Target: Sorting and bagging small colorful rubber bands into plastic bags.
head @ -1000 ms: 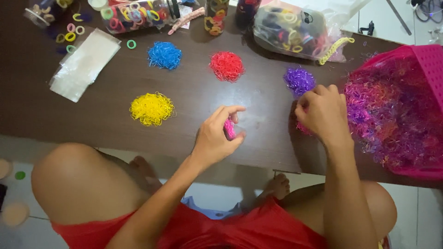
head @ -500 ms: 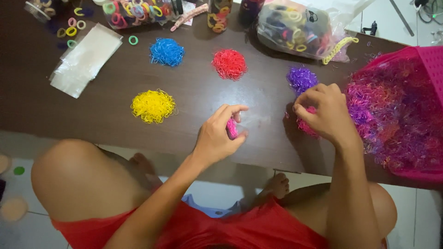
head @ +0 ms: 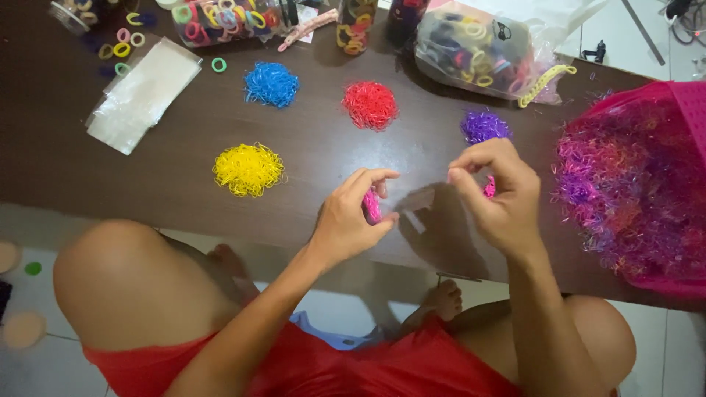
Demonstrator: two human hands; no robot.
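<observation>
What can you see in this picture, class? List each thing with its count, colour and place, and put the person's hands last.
Band piles: four; yellow, blue, red, purple; on dark table.
Basket: one, pink, right edge, full of mixed bands.
Clear bags: a stack, far left.
Bag of hair ties: one, clear, top.
Jar: one, clear, top left.
Left hand: pinching pink bands.
Right hand: fingertips pinched, above table.

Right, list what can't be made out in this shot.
Head view:
- Pink bands in the left hand: mostly covered by its fingers, count unclear.
- What the right hand pinches: too small; pink bands behind it are mostly hidden.
- Pink basket: cut off by the right edge.
- Jars at the top: cut off by the top edge.
- Plastic bag: contents blurred.
</observation>
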